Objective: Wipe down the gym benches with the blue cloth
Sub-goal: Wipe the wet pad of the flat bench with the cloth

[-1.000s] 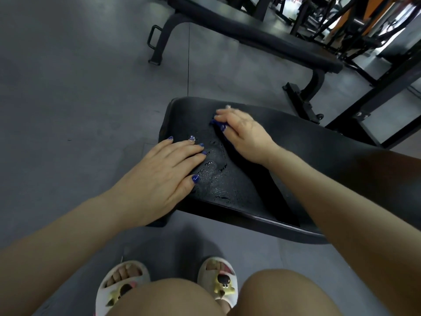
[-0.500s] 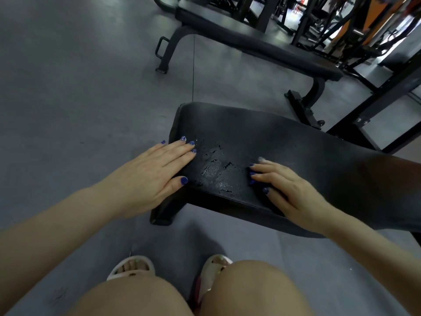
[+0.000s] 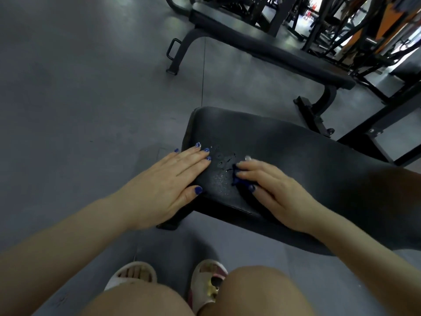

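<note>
A black padded gym bench (image 3: 296, 160) runs from the centre to the right edge. Water droplets (image 3: 222, 160) glisten on its near-left end. My left hand (image 3: 168, 181) lies flat on the bench's left end, fingers straight. My right hand (image 3: 271, 188) presses the blue cloth (image 3: 238, 176) onto the pad just right of the droplets. Only a small dark blue edge of the cloth shows under the fingers; the remainder is hidden beneath the palm.
A second black bench (image 3: 268, 55) stands farther back on the grey floor (image 3: 91, 87). Black machine frames (image 3: 376, 124) crowd the upper right. My knees and sandalled feet (image 3: 205, 286) are at the bottom, close to the bench's front edge.
My right hand swept from the bench's far side to its near edge, then moved left toward the droplets. My left hand stayed pressed on the bench's left end.
</note>
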The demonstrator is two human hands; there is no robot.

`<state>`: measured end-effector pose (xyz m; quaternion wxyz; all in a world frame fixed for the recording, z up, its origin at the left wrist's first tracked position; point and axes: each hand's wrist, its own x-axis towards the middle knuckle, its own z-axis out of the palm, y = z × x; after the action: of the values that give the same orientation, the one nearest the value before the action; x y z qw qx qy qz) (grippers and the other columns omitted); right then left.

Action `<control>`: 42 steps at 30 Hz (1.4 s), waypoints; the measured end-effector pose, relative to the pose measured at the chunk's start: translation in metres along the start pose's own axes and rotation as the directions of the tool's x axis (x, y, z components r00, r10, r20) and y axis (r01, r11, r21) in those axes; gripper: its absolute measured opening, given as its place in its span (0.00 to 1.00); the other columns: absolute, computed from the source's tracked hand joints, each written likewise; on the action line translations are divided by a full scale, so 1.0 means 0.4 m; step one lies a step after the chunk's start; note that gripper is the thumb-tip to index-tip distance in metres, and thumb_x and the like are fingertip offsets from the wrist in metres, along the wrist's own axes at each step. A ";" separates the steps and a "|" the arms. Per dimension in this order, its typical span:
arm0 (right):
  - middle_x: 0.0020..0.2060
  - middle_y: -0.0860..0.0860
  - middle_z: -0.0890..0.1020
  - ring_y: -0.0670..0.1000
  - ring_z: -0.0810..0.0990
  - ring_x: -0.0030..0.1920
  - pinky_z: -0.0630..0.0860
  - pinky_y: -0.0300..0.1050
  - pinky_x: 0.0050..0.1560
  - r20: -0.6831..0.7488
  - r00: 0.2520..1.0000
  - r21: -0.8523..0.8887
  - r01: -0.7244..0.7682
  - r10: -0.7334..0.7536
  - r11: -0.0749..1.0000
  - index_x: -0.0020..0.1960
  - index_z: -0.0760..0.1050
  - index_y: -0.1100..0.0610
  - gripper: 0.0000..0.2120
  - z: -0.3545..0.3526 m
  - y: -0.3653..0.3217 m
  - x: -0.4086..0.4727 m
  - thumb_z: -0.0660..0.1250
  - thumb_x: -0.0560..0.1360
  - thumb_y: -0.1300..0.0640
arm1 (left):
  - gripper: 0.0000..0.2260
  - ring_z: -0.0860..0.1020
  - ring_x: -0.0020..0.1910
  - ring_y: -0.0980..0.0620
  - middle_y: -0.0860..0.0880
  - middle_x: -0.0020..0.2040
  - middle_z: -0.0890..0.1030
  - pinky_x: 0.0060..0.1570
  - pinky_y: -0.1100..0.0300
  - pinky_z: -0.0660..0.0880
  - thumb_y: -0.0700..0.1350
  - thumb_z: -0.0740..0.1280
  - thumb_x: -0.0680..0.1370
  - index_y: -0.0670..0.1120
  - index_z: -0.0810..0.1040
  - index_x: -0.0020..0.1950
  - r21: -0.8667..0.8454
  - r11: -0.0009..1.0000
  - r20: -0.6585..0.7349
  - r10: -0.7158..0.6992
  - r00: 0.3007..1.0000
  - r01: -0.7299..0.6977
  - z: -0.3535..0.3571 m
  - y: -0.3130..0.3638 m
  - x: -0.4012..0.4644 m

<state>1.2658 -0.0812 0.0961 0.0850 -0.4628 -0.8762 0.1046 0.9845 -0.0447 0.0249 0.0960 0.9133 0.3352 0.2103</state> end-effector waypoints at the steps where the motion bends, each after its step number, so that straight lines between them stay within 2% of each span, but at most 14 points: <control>1: 0.70 0.46 0.71 0.45 0.65 0.73 0.60 0.39 0.74 -0.038 0.999 -0.003 -0.035 0.035 0.999 0.68 0.73 0.54 0.18 0.004 0.025 0.045 0.55 0.81 0.51 | 0.27 0.46 0.78 0.56 0.51 0.79 0.54 0.76 0.51 0.52 0.58 0.44 0.83 0.46 0.55 0.79 -0.002 1.000 0.002 0.005 1.000 -0.005 0.000 0.001 0.001; 3: 0.68 0.50 0.74 0.48 0.68 0.71 0.60 0.38 0.73 -0.123 0.987 -0.001 -0.106 0.105 0.994 0.66 0.75 0.57 0.17 0.017 0.075 0.146 0.58 0.80 0.53 | 0.28 0.46 0.78 0.57 0.51 0.79 0.53 0.76 0.51 0.52 0.59 0.44 0.83 0.47 0.55 0.79 -0.009 1.000 0.016 0.007 1.000 -0.007 -0.004 0.000 0.002; 6: 0.69 0.51 0.73 0.50 0.67 0.72 0.62 0.44 0.73 -0.208 0.956 0.018 -0.209 0.208 0.978 0.66 0.75 0.57 0.15 0.035 0.121 0.256 0.61 0.80 0.58 | 0.28 0.44 0.77 0.61 0.56 0.79 0.51 0.76 0.53 0.47 0.60 0.44 0.82 0.50 0.53 0.79 -0.032 0.999 0.049 -0.005 0.999 0.006 -0.023 -0.016 0.012; 9: 0.70 0.51 0.70 0.50 0.67 0.72 0.61 0.37 0.70 -0.207 0.949 0.023 -0.237 0.236 0.971 0.66 0.75 0.56 0.15 0.038 0.115 0.272 0.62 0.80 0.58 | 0.28 0.49 0.77 0.60 0.55 0.79 0.54 0.76 0.49 0.50 0.60 0.44 0.81 0.50 0.56 0.79 -0.059 0.997 -0.001 -0.059 0.998 0.059 -0.052 -0.066 0.054; 12: 0.67 0.55 0.69 0.49 0.70 0.67 0.60 0.28 0.66 -0.219 0.958 0.023 -0.182 0.182 0.983 0.65 0.76 0.59 0.16 0.035 0.089 0.228 0.61 0.79 0.56 | 0.29 0.54 0.77 0.56 0.52 0.78 0.59 0.74 0.44 0.56 0.59 0.44 0.79 0.47 0.60 0.77 -0.032 0.996 -0.031 -0.090 0.996 0.089 -0.073 -0.134 0.121; 14: 0.65 0.55 0.69 0.46 0.69 0.65 0.59 0.25 0.65 -0.198 0.970 0.020 -0.142 0.143 0.990 0.64 0.76 0.59 0.17 0.029 0.076 0.188 0.60 0.78 0.55 | 0.28 0.56 0.77 0.55 0.52 0.77 0.62 0.74 0.44 0.56 0.57 0.46 0.80 0.47 0.62 0.76 -0.023 0.995 -0.001 -0.100 0.995 0.100 -0.077 -0.167 0.162; 19: 0.64 0.52 0.72 0.45 0.68 0.68 0.59 0.29 0.68 -0.138 0.988 -0.032 -0.075 0.070 0.997 0.65 0.76 0.58 0.19 0.004 0.093 0.148 0.57 0.80 0.51 | 0.25 0.58 0.76 0.56 0.53 0.76 0.63 0.75 0.53 0.51 0.53 0.49 0.80 0.48 0.66 0.75 -0.034 0.996 0.051 -0.078 0.996 0.080 -0.059 -0.187 0.186; 23: 0.62 0.52 0.75 0.50 0.73 0.64 0.69 0.43 0.66 -0.239 0.948 -0.020 -0.222 0.211 0.975 0.64 0.77 0.57 0.18 0.027 0.098 0.240 0.58 0.78 0.52 | 0.25 0.55 0.76 0.59 0.55 0.78 0.59 0.76 0.51 0.49 0.54 0.47 0.81 0.50 0.61 0.77 -0.038 0.996 0.062 -0.077 0.995 0.079 -0.049 -0.196 0.169; 24: 0.63 0.52 0.75 0.50 0.73 0.64 0.69 0.44 0.66 -0.242 0.949 -0.018 -0.215 0.204 0.976 0.64 0.77 0.57 0.18 0.036 0.081 0.249 0.58 0.78 0.52 | 0.25 0.54 0.76 0.60 0.55 0.78 0.58 0.76 0.52 0.48 0.54 0.46 0.81 0.50 0.60 0.78 -0.036 0.996 0.065 -0.075 0.995 0.077 -0.047 -0.194 0.167; 28: 0.67 0.49 0.71 0.46 0.65 0.72 0.61 0.37 0.72 -0.067 0.998 -0.032 0.004 -0.006 0.999 0.67 0.74 0.56 0.18 0.027 0.009 0.158 0.57 0.81 0.53 | 0.25 0.51 0.77 0.60 0.55 0.78 0.56 0.77 0.52 0.46 0.54 0.46 0.81 0.50 0.58 0.78 -0.039 0.996 0.083 -0.072 0.994 0.076 -0.046 -0.195 0.162; 30: 0.71 0.44 0.67 0.43 0.61 0.74 0.59 0.36 0.73 0.020 1.000 -0.010 0.022 -0.022 1.000 0.68 0.73 0.52 0.18 0.000 0.021 0.085 0.56 0.81 0.50 | 0.26 0.51 0.77 0.60 0.55 0.79 0.55 0.77 0.52 0.46 0.55 0.45 0.81 0.50 0.57 0.78 -0.039 0.997 0.092 -0.069 0.993 0.072 -0.047 -0.201 0.164; 34: 0.71 0.40 0.67 0.40 0.60 0.75 0.60 0.40 0.73 -0.037 0.996 -0.021 -0.085 0.085 0.996 0.67 0.72 0.47 0.18 -0.016 0.023 0.044 0.55 0.79 0.48 | 0.26 0.51 0.77 0.60 0.55 0.79 0.55 0.76 0.54 0.43 0.55 0.44 0.81 0.51 0.57 0.78 -0.041 0.997 0.085 -0.059 0.995 0.062 -0.044 -0.205 0.168; 39: 0.72 0.47 0.68 0.46 0.61 0.75 0.58 0.39 0.74 0.066 0.988 -0.036 0.141 -0.138 0.989 0.69 0.73 0.54 0.17 0.032 -0.080 0.102 0.58 0.81 0.55 | 0.22 0.49 0.77 0.61 0.55 0.79 0.53 0.77 0.54 0.44 0.51 0.48 0.84 0.50 0.55 0.79 -0.036 0.997 0.083 -0.071 0.994 0.074 -0.041 -0.193 0.162; 42: 0.72 0.46 0.67 0.45 0.61 0.75 0.60 0.39 0.74 0.068 0.992 -0.005 0.108 -0.107 0.994 0.68 0.73 0.54 0.17 0.012 -0.050 0.099 0.55 0.82 0.53 | 0.24 0.50 0.77 0.60 0.53 0.79 0.55 0.77 0.54 0.45 0.53 0.46 0.83 0.48 0.57 0.78 -0.040 0.997 0.061 -0.059 0.996 0.062 -0.047 -0.171 0.138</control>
<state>1.2266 -0.0601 0.0987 0.0589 -0.4115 -0.9026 0.1118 0.9750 0.0438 0.0378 0.1316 0.9065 0.3551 0.1869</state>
